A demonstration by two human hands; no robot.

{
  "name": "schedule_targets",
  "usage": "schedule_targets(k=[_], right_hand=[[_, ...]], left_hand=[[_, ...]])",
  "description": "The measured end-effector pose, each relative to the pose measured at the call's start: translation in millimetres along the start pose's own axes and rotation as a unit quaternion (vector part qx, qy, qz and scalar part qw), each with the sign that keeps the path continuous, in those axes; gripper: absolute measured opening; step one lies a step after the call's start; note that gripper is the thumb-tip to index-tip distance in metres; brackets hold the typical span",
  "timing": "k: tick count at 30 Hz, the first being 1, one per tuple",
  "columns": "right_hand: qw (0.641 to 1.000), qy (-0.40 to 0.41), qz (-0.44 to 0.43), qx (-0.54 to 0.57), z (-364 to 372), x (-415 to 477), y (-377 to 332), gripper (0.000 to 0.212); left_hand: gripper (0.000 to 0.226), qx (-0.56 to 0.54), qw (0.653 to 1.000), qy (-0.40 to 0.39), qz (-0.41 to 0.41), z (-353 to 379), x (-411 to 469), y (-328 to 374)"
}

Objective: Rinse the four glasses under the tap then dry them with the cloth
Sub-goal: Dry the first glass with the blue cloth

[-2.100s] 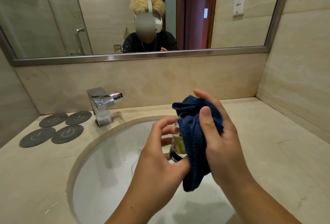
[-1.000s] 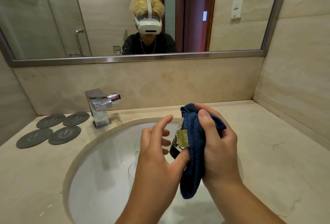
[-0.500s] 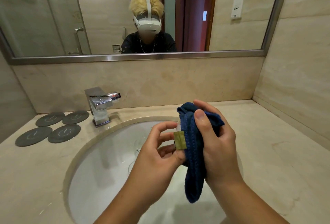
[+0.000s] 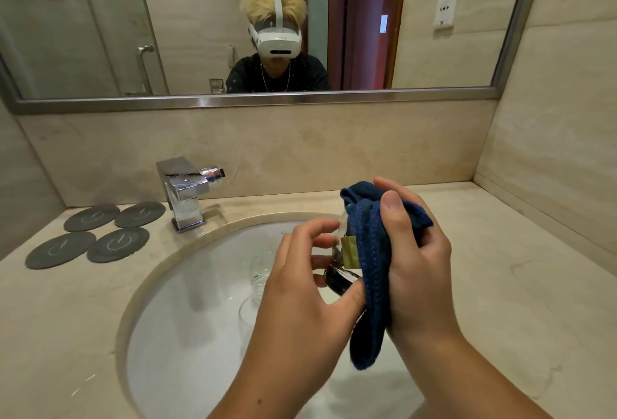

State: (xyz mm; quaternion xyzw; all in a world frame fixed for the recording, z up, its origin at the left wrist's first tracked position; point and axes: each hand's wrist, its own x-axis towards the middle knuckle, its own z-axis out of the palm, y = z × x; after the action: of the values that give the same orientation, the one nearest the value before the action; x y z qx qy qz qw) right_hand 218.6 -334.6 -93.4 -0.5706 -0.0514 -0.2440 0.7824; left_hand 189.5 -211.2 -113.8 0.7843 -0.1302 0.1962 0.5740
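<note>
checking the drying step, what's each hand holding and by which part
Left hand pinches the glass near its base; right hand grips the blue cloth mid-length.

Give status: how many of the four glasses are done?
Done: nothing provable; the four coasters are bare and the tap looks off. In hand: left hand holds one glass over the sink, right hand rubs it with the cloth. Left: what look like two more glasses lie in the sink, undried; the fourth isn't visible.

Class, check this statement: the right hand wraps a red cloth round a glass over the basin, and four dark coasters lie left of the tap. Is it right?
Not quite: the head view shows the cloth round the glass is dark blue, not red. The rest stands.
</note>
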Motion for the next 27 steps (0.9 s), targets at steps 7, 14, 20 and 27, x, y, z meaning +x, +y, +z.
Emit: schedule_targets(k=[7, 14, 20, 27], right_hand=[[1.000, -0.020, -0.020, -0.010, -1, 1, -3, 0.028], [0.999, -0.051, 0.003, -0.013, -2, 1, -3, 0.044], [0.998, 0.028, 0.048, 0.018, 1, 2, -3, 0.037], [0.988, 0.080, 0.105, 0.078, -2, 3, -10, 0.043]], left_hand=[[0.048, -0.150, 0.983, -0.052, -0.098, -4, 5, 0], [0.058, -0.308, 0.932, -0.097, -0.167, -6, 11, -18], [0.035, -0.058, 0.996, -0.010, -0.059, -4, 6, -8], [0.048, -0.010, 0.998, -0.036, -0.056, 7, -3, 4]])
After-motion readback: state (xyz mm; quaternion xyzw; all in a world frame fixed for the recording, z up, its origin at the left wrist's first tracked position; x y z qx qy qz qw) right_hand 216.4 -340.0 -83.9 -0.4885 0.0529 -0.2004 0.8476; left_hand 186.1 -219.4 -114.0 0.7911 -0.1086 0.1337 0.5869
